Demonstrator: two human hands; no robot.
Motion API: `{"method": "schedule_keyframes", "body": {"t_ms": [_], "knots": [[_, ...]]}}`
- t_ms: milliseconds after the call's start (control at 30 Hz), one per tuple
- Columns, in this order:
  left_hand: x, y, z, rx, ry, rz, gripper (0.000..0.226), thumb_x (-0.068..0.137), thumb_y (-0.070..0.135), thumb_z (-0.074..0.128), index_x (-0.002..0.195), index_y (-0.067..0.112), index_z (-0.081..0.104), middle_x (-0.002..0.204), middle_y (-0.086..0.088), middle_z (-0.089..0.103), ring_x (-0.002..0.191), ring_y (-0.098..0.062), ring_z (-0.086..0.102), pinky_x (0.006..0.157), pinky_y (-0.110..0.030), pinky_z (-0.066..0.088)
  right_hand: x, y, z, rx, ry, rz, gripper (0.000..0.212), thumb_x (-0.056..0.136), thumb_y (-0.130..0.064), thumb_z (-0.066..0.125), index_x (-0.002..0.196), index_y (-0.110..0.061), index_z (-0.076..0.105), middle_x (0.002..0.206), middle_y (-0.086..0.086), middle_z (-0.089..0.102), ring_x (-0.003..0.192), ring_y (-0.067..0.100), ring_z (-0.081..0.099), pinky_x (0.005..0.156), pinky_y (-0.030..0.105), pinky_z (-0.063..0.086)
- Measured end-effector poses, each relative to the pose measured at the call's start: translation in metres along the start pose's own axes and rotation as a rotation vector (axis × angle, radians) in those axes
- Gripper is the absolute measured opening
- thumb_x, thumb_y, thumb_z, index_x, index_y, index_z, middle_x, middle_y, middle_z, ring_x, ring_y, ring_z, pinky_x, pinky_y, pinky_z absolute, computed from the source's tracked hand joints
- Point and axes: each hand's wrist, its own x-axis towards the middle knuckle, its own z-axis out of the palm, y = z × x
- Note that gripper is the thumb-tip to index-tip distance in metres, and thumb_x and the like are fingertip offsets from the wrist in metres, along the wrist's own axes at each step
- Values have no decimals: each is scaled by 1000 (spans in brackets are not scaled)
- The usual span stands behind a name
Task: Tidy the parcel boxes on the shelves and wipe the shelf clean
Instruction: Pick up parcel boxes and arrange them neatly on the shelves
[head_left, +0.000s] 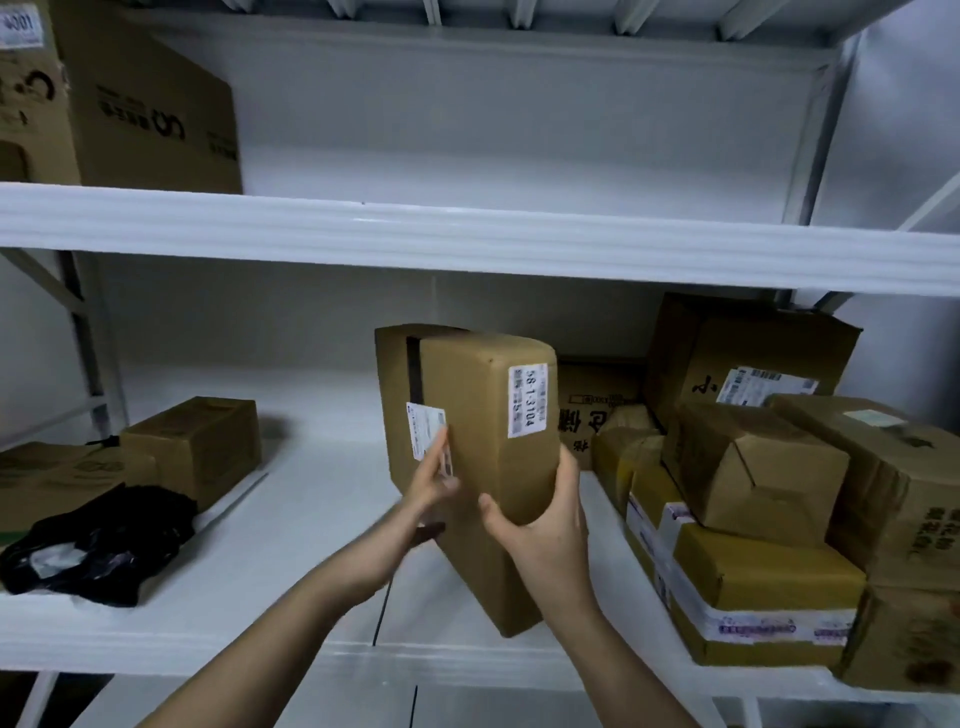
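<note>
A long brown parcel box (483, 415) with two white labels stands tilted on the white middle shelf (291, 519), its lower corner on the shelf near the front edge. My left hand (431, 480) presses flat against the box's left face, fingers straight over a label. My right hand (545, 519) grips the box's near edge, thumb on one side and fingers curled round the other. A heap of brown parcel boxes (753, 467) fills the right end of the same shelf.
A black plastic bag (98, 540) and two brown boxes (192, 447) lie at the shelf's left end. A large carton (135, 104) stands on the upper shelf (467, 228) at left. Grey shelf uprights frame both sides.
</note>
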Motion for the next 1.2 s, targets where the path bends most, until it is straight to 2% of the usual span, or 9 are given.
{"method": "schedule_keyframes", "body": {"t_ms": [100, 200, 300, 567, 733, 800, 900, 1033, 1200], "knots": [[-8, 30, -8, -329, 30, -83, 82, 70, 81, 47, 142, 49, 28, 151, 8, 33, 135, -28, 38, 105, -53, 40, 1, -9, -12, -195, -104, -134, 90, 71, -42, 79, 138, -44, 19, 117, -34, 32, 105, -12, 40, 76, 3, 34], [-13, 46, -21, -534, 25, -122, 68, 75, 76, 40, 135, 43, 46, 141, -8, 49, 120, -38, 53, 90, -53, 51, -2, -21, -21, -337, -162, -230, 91, 70, -46, 78, 137, -47, 16, 119, -32, 28, 105, -7, 35, 81, 9, 33], [-17, 52, -30, -630, 45, -192, 77, 76, 76, 45, 134, 26, 52, 129, -19, 58, 110, -40, 60, 81, -53, 53, -8, -31, -26, -428, -216, -322, 93, 69, -47, 77, 142, -41, 21, 131, -26, 34, 107, -3, 39, 85, 22, 43], [-50, 60, -74, -647, 64, -319, 58, 83, 66, 50, 91, 10, 64, 79, -14, 72, 68, -28, 71, 68, -43, 58, -25, -75, -28, -824, -285, -612, 88, 66, -48, 71, 143, -34, 30, 138, -17, 40, 121, 6, 42, 108, 36, 33], [-72, 43, -97, -564, 107, -440, 51, 79, 53, 65, 110, 12, 61, 79, -14, 69, 63, -29, 69, 64, -43, 59, -49, -89, -17, -1078, -297, -804, 91, 64, -48, 73, 143, -35, 29, 137, -13, 44, 127, 11, 39, 115, 46, 13], [-80, 39, -102, -533, 98, -442, 35, 84, 45, 61, 100, 14, 61, 68, -12, 67, 55, -27, 67, 57, -37, 58, -64, -95, -12, -1112, -268, -802, 91, 69, -55, 67, 147, -36, 23, 139, -12, 43, 133, 13, 35, 117, 51, 10], [-90, 38, -106, -542, 69, -455, 29, 87, 41, 54, 86, 12, 60, 58, -10, 66, 46, -25, 65, 48, -35, 56, -87, -98, -14, -923, -65, -689, 77, 81, -71, 44, 146, -34, 27, 145, -11, 41, 142, 14, 28, 118, 52, 5], [-104, 34, -115, -598, 90, -481, 36, 88, 44, 50, 74, 11, 55, 49, -10, 62, 38, -23, 61, 41, -29, 53, -118, -100, -22, -426, 604, -377, 55, 89, -48, 41, 139, -27, 39, 144, -5, 41, 139, 9, 28, 116, 49, 18], [-111, 28, -115, -711, 40, -462, 48, 84, 42, 51, 44, 15, 54, 42, -1, 53, 34, -17, 52, 49, -21, 45, -128, -121, -21, -40, 616, -315, 53, 88, -48, 41, 138, -29, 38, 138, -6, 39, 127, 1, 37, 97, 7, 32]]}}
